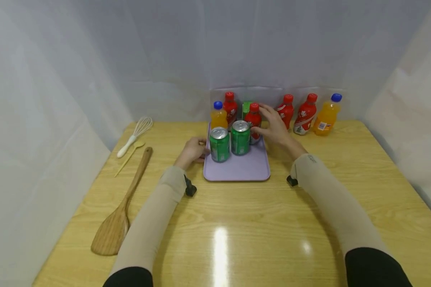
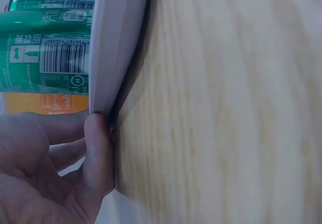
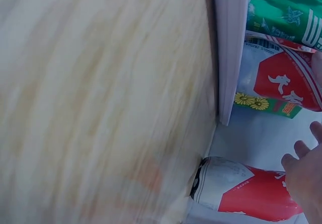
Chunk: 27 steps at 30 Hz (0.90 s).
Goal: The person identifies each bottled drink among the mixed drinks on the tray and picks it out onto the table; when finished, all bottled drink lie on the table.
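A lilac tray (image 1: 237,171) carries two green drink cans, the left can (image 1: 219,149) and the right can (image 1: 240,141). Behind them on the tray are an orange drink bottle (image 1: 218,118), a rear red bottle (image 1: 230,109), a front red bottle (image 1: 253,118) and a green box (image 1: 247,107), mostly hidden. My left hand (image 1: 192,152) pinches the tray's left rim, thumb against the edge in the left wrist view. At the tray's right side, my right hand (image 1: 275,127) has its fingers spread, the thumb at the front red bottle and the other fingers apart from it.
Right of the tray stand two more red bottles, a nearer one (image 1: 305,115) and one partly behind my hand (image 1: 286,108), plus an orange bottle (image 1: 327,115). On the left lie a whisk (image 1: 136,135), a yellow spoon (image 1: 129,158) and a wooden spatula (image 1: 116,227). White sheeting (image 1: 165,52) encloses the table.
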{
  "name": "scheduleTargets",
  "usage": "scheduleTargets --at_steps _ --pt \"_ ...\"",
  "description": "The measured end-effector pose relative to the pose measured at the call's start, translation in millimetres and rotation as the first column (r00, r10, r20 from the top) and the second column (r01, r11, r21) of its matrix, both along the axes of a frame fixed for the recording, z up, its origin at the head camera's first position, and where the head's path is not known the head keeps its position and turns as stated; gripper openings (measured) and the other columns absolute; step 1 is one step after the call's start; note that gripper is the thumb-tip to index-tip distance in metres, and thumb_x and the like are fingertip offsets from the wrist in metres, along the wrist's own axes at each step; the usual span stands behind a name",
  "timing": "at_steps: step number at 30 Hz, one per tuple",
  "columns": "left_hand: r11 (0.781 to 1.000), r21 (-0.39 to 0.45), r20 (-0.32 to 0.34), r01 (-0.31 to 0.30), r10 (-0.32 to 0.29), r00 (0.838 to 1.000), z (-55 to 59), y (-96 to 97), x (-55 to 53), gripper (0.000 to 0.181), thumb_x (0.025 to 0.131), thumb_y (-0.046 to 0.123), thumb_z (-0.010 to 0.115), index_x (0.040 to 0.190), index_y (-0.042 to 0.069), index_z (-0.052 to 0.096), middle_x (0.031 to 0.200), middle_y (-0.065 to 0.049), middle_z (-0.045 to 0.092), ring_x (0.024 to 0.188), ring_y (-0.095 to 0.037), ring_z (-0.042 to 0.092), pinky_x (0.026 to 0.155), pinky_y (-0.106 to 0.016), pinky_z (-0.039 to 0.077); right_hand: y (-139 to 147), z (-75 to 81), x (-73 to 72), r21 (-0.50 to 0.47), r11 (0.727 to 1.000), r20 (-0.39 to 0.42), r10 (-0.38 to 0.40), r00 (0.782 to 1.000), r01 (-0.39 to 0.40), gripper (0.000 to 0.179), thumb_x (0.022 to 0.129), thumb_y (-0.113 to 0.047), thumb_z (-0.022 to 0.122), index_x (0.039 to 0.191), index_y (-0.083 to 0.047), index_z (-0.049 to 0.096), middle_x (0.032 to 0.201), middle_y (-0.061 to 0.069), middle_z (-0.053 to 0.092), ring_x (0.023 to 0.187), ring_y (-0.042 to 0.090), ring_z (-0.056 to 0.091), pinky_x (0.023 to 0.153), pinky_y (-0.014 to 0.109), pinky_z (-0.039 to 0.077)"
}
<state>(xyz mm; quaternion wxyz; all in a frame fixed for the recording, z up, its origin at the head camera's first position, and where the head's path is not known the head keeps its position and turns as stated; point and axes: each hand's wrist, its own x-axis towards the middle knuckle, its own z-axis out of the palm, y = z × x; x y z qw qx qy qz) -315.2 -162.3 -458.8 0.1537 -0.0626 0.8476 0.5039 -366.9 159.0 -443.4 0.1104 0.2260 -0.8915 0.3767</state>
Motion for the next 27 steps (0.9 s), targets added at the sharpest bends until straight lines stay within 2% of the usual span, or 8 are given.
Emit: scheduleTargets --at_steps 7,13,20,23,27 --pt "1.0 0.027 0.004 -0.016 0.016 1.0 -0.9 1.0 -0.7 0.053 0.099 0.0 0.064 0.151 0.003 0.053 0.129 -0.028 0.069 0.094 -0.026 0.07 0.068 -0.028 0.067 1.6 1.6 0.6 -0.043 0.999 0.001 -0.01 1.0 0.01 0.079 0.089 -0.022 0.087 0.155 -0.003 0.048 0.172 0.01 0.035 0.16 0.035 0.028 0.134 0.058 0.023" --pt "1.0 0.026 -0.005 -0.015 0.015 1.0 -3.2 1.5 -0.6 0.052 0.1 0.002 0.064 0.151 0.004 0.053 0.128 -0.026 0.069 0.088 -0.021 0.068 0.066 -0.026 0.065 5.1 3.3 4.4 -0.062 0.998 -0.022 0.01 1.0 -0.011 0.075 0.085 -0.014 0.089 0.15 -0.003 0.053 0.164 0.018 0.045 0.157 0.039 0.033 0.134 0.058 0.023" --pt "1.0 0.028 -0.001 -0.014 0.014 1.0 -3.4 1.1 0.4 0.052 0.102 0.003 0.062 0.152 0.004 0.052 0.132 -0.026 0.068 0.1 -0.027 0.07 0.072 -0.03 0.067 7.2 4.8 9.3 -0.098 0.995 -0.018 -0.001 1.0 -0.001 0.075 0.085 -0.016 0.089 0.151 -0.006 0.055 0.154 0.018 0.058 0.148 0.037 0.046 0.129 0.056 0.034" --pt "0.999 0.035 0.005 -0.02 0.02 1.0 -2.1 1.4 1.5 0.053 0.101 0.002 0.063 0.152 0.004 0.051 0.132 -0.027 0.068 0.096 -0.025 0.07 0.069 -0.028 0.066 6.8 7.0 11.4 -0.16 0.987 -0.02 0.016 1.0 -0.019 0.074 0.085 -0.012 0.089 0.151 -0.008 0.056 0.149 0.017 0.062 0.14 0.036 0.056 0.124 0.055 0.043" --pt "0.999 0.031 0.004 -0.027 0.027 1.0 -0.1 2.4 3.1 0.054 0.1 0.001 0.064 0.152 0.003 0.051 0.128 -0.027 0.069 0.087 -0.02 0.068 0.063 -0.025 0.064 5.2 13.2 15.6 -0.222 0.974 -0.036 0.027 0.999 -0.035 0.072 0.084 -0.007 0.088 0.15 -0.01 0.058 0.141 0.017 0.067 0.125 0.036 0.067 0.111 0.054 0.056"
